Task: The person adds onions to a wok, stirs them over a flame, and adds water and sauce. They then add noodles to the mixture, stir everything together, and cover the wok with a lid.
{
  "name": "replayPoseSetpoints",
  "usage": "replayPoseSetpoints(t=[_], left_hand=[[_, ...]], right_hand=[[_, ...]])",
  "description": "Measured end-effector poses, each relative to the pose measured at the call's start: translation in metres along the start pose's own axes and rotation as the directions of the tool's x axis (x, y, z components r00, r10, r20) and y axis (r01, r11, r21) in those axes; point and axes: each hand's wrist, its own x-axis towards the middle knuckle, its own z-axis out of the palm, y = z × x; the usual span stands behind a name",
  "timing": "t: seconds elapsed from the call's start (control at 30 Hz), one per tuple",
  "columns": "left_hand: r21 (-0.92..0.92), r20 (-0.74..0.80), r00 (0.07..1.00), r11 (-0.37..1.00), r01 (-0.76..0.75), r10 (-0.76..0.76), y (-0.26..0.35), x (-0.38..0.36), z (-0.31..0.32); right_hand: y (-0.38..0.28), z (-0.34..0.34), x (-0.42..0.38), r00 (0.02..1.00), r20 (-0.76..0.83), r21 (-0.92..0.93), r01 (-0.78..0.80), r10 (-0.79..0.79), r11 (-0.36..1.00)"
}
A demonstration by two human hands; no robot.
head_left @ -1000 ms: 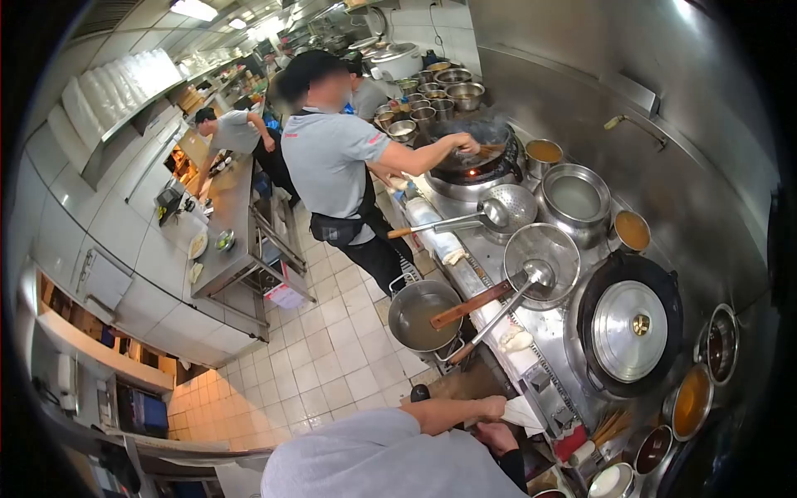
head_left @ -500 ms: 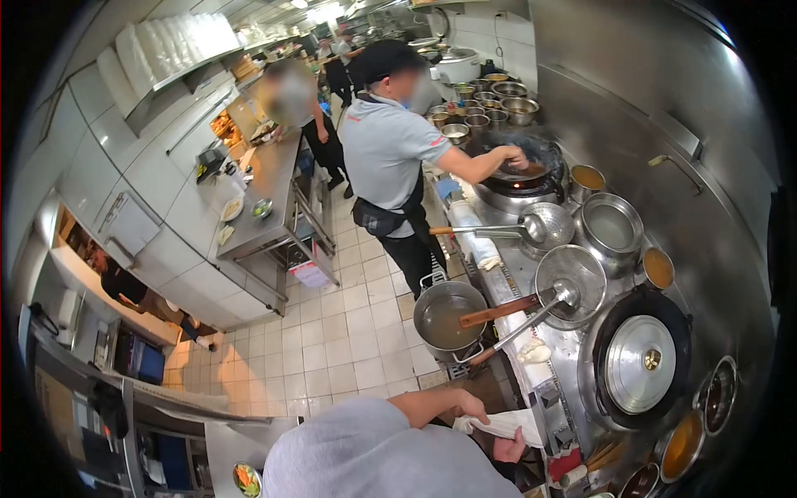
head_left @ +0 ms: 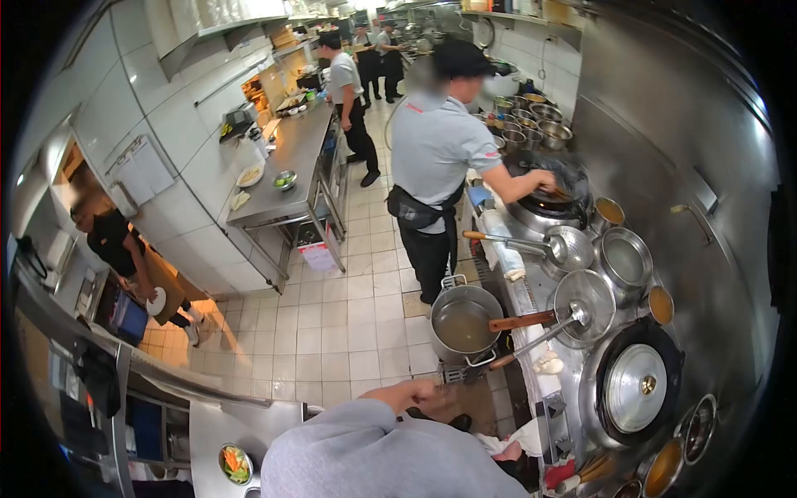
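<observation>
The left hand is seen at the bottom of the view, past a grey sleeve, raised over the tiled floor just short of the front edge of the cooking range. It is blurred, its fingers look loosely curled, and nothing can be made out in it; whether it grips anything cannot be told. The right hand is found lower, close to the body at the near front corner of the range, and a white cloth is held bunched in it.

Just beyond the left hand, a large pot of cloudy liquid is set against the front edge of the range. Two long-handled tools are laid across that edge above it: a wooden-handled strainer and a metal ladle. A lump of white cloth is left on the edge beside the ladle handle. Further in, a black wok closed with a steel lid is seen, with small sauce bowls along the near right side.

At the far end of the range, a smoking wok is being worked by a person in a grey shirt and black apron. A steel bench with small dishes stands across the aisle.
</observation>
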Motion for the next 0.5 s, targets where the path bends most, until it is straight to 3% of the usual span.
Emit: replayPoseSetpoints(t=[0.03,0.07,0.13,0.17,0.27,0.3,0.33,0.37,0.4,0.47,0.5], left_hand=[[0.464,-0.002,0.987,0.875,-0.140,0.159,-0.042,-0.005,0.020],[0.090,-0.173,0.984,0.994,0.060,-0.044,-0.045,-0.042,0.018],[-0.014,-0.192,0.950,0.969,0.247,-0.245,-0.068,-0.098,0.033],[0.295,-0.127,0.966,0.922,0.252,-0.224,-0.083,-0.115,0.049],[0.052,0.067,0.944,0.946,0.321,-0.324,-0.106,-0.169,0.092],[-0.197,0.103,0.880,0.857,0.475,-0.464,-0.105,-0.187,0.106],[-0.491,0.178,0.770,0.623,0.609,-0.612,-0.103,-0.203,0.120],[-0.659,0.242,0.687,0.403,0.635,-0.686,-0.099,-0.215,0.135],[-0.706,0.234,0.676,0.356,0.612,-0.699,-0.093,-0.224,0.146],[-0.345,-0.079,0.897,0.856,0.385,-0.435,-0.078,-0.257,0.153],[-0.106,-0.170,0.956,0.969,0.223,-0.239,-0.073,-0.271,0.168]], right_hand=[[-0.012,0.010,-0.006,0.972,-0.155,0.132,-0.156,0.175,0.979],[-0.020,0.011,-0.011,0.952,-0.210,0.166,-0.188,0.221,0.968],[-0.031,0.008,-0.015,0.946,-0.243,0.125,-0.190,0.216,0.974],[-0.035,0.004,-0.016,0.946,-0.253,0.091,-0.186,0.203,0.978],[-0.039,-0.001,-0.014,0.949,-0.261,-0.023,-0.186,0.174,0.982],[-0.038,0.000,-0.014,0.953,-0.251,-0.073,-0.191,0.167,0.979],[-0.036,0.000,-0.015,0.956,-0.246,-0.126,-0.193,0.158,0.973],[-0.034,0.001,-0.016,0.961,-0.229,-0.182,-0.199,0.155,0.963],[-0.031,0.004,-0.015,0.967,-0.209,-0.251,-0.199,0.148,0.947],[-0.023,0.008,-0.014,0.980,-0.145,-0.385,-0.186,0.139,0.904],[-0.023,0.014,-0.013,0.985,-0.102,-0.473,-0.169,0.137,0.865]])
